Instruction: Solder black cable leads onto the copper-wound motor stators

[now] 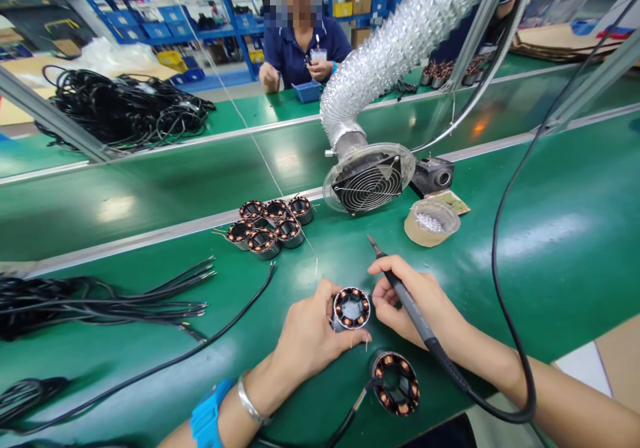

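Observation:
My left hand (313, 331) is wrapped round a motor stator (352, 309) with copper windings, its open ring facing up; thin wire ends stick out near the thumb. In my right hand (413, 301) is a soldering iron (407, 305), its tip pointing up and to the left, apart from the stator. Just below my hands, a second stator (397, 383) lies on the green table, with a black cable joined at its left side. Several more stators (263, 241) stand grouped beyond my left hand. A thin wire (316, 266) hangs down near them.
Black cables (165, 305) spread over the left side. A fume extractor (370, 181) on a silver duct stands ahead, with an iron holder (436, 177) and a round tub (431, 223) to its right. Across the green bench (565, 215), a person (300, 48) sits by a blue tray (307, 91).

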Action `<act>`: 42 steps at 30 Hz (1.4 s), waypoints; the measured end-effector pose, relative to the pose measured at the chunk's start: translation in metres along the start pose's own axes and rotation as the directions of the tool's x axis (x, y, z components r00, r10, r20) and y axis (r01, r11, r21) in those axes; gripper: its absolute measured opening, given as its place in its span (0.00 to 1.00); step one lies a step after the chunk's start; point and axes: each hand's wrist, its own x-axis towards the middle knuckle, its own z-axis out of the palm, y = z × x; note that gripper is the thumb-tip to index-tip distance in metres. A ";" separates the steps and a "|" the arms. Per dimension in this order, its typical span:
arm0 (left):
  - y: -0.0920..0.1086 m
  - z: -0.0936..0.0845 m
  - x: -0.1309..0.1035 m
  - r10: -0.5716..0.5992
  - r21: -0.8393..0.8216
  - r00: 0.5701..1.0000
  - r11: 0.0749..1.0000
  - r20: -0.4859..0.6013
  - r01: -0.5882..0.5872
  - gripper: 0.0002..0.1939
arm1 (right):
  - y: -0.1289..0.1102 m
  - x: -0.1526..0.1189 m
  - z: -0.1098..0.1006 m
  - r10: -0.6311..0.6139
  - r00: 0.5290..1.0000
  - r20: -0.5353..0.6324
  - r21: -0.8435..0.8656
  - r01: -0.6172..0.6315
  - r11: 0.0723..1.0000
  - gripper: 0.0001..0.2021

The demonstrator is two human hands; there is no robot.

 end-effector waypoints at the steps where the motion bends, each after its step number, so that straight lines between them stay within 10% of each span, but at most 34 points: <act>1: 0.000 0.000 0.000 0.002 -0.002 1.000 1.000 0.001 -0.002 0.28 | -0.001 0.000 0.000 0.000 1.000 -0.002 -0.003 0.000 1.000 0.21; 42: 0.001 -0.004 -0.001 0.016 0.022 1.000 1.000 -0.013 -0.016 0.25 | -0.007 0.010 0.000 0.033 0.999 0.015 0.119 -0.034 0.992 0.17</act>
